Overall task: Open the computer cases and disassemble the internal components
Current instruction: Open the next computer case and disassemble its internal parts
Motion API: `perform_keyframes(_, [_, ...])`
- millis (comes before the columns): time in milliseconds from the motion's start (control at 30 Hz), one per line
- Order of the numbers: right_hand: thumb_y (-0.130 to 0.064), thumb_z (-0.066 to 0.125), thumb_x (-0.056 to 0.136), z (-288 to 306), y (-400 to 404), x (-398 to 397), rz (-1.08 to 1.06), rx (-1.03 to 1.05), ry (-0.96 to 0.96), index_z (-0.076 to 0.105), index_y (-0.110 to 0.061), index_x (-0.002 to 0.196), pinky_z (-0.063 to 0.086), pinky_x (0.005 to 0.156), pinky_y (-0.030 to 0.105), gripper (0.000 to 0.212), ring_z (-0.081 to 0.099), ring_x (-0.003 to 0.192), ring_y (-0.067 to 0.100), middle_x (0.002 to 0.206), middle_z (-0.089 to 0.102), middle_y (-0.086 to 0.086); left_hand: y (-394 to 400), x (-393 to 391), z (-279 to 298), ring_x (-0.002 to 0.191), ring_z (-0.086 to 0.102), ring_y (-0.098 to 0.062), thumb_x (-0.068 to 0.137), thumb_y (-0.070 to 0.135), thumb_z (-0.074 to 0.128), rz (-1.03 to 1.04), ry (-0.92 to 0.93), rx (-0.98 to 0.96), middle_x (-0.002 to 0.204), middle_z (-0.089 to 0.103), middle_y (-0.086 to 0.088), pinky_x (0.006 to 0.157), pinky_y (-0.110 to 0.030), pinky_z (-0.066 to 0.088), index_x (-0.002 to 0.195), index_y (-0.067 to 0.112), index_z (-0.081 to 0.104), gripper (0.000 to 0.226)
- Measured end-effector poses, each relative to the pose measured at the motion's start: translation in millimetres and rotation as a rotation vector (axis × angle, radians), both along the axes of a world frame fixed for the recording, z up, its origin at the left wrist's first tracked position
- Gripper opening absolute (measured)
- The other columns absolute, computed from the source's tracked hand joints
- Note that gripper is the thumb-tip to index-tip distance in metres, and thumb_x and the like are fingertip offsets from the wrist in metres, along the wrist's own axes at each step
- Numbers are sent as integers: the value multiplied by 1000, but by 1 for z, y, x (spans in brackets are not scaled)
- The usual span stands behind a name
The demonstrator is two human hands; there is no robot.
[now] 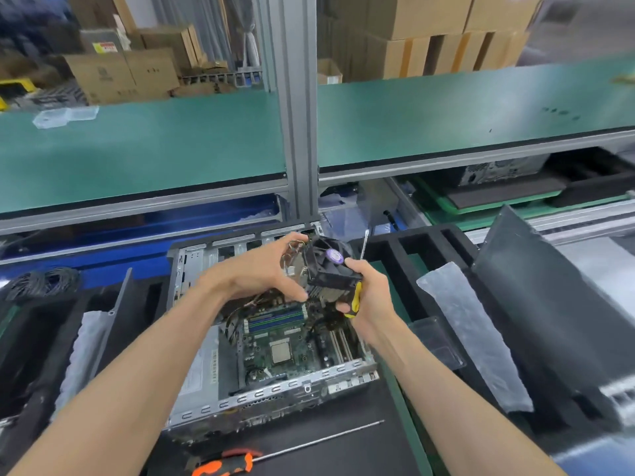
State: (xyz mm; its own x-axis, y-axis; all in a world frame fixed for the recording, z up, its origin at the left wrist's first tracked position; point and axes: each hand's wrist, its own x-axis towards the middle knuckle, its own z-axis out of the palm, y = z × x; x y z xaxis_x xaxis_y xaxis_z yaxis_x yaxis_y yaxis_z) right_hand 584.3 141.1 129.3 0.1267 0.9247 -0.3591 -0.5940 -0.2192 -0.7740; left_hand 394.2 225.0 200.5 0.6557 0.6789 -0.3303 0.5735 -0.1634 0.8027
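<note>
Orange-handled screwdriver point(226, 463) nearest, left hand point(261, 273) and right hand point(364, 297) gripping cooler fan point(326, 266) above open case point(275, 389)

Both hands point(261, 269) point(369, 297) raised together, fingers curled gripping.

One open grey metal computer case point(275, 389), one black cooler fan with a purple hub sticker point(330, 266), two screwdrivers, yellow-handled point(355, 300) and orange-handled point(226, 463), and two hands, left point(261, 273) and right point(369, 297).
</note>
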Motion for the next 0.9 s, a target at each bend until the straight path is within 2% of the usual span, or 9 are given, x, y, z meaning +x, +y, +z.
perform_keyframes(100, [-29,62,86,5,-5,27,-31,32,38,71,-12,96,29,35,21,22,55,55,20,89,71,10,-2,48,2,120,53,-13,49,51,89,-5,35,157,134,53,10,99,-35,43,141,40,33,108])
perform_keyframes(200, [-34,59,89,3,-10,57,-43,54,56,68,-11,107,27,37,21,31,55,56,21,92,69,11,-8,96,-2,100,59,-7,50,54,87,29,12,357,112,61,14,79,-27,48,128,34,44,91])
perform_keyframes(300, [-49,55,94,-4,-16,91,-96,2,-34,75,-21,97,30,36,20,35,57,57,20,88,70,9,-7,136,-6,92,59,-3,51,54,86,-13,14,414,102,61,16,76,-24,50,120,36,45,82])
perform_keyframes(367, [-55,56,93,-11,-20,115,-150,-136,-158,74,-20,96,32,37,21,40,57,55,17,82,71,8,-2,159,-12,87,58,-2,52,54,85,-57,46,441,100,64,12,69,-20,48,124,33,45,85])
perform_keyframes(467, [-47,60,94,-26,-26,155,-240,-324,-253,58,-16,99,31,42,22,31,50,53,13,85,75,8,9,195,-27,73,59,1,52,50,86,-107,88,444,82,66,8,51,-17,38,132,26,43,94])
perform_keyframes(533, [-41,60,96,-36,-32,177,-282,-363,-254,56,-16,98,30,40,20,26,50,50,12,83,76,8,17,218,-43,72,61,-8,52,47,86,-137,158,449,74,64,4,52,-22,41,132,20,43,94])
perform_keyframes(667, [-32,59,98,-55,-36,205,-294,-394,-267,58,-16,97,29,38,20,17,51,48,12,79,74,7,31,256,-83,78,62,-21,50,42,85,-168,364,478,80,62,0,63,-37,55,119,18,45,84])
perform_keyframes(767, [-27,57,99,-65,-33,217,-272,-424,-295,60,-15,98,32,42,22,13,51,53,13,82,74,8,40,277,-118,76,60,-24,46,41,86,-185,481,442,87,59,-4,55,-33,46,99,19,41,72])
perform_keyframes(900, [-18,54,99,-75,-24,227,-253,-436,-307,59,-14,96,32,48,24,7,51,54,14,80,73,8,49,298,-158,74,57,-24,46,38,87,-202,621,439,87,55,-3,53,-32,42,97,19,40,72])
